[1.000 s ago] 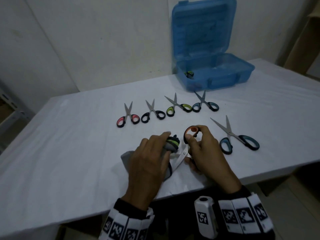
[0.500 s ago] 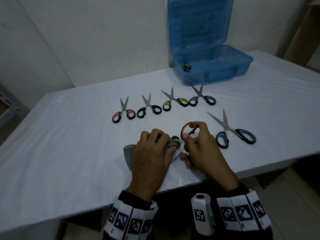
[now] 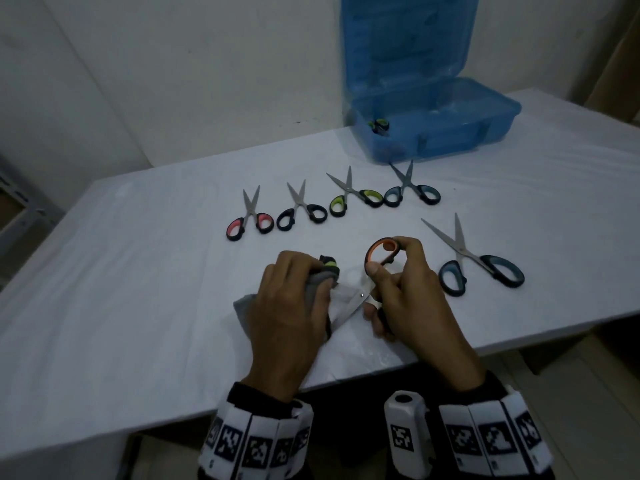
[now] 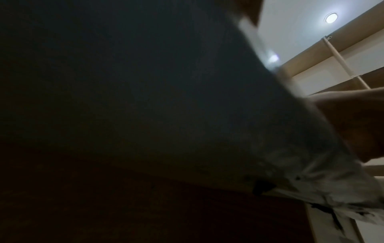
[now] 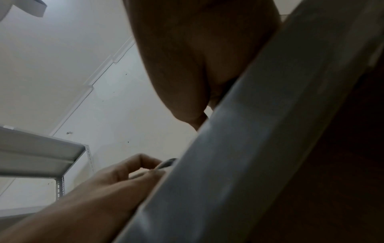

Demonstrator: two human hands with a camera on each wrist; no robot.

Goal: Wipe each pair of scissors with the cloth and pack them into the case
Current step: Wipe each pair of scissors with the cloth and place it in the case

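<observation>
Wiping step: at the table's near edge, right hand grips orange-handled scissors; left hand clamps grey cloth around 1 blade. Next probably wiping the other blade, then packing into the blue case.

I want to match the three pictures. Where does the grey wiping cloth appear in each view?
Head: the grey wiping cloth is low in the centre, gripped by the left hand against the blade.
Left wrist: only a pale crumpled patch at lower right, perhaps the cloth; too blurred to tell.
Right wrist: not visible.
Shared landmark: the white table edge, also in the head view.
</observation>
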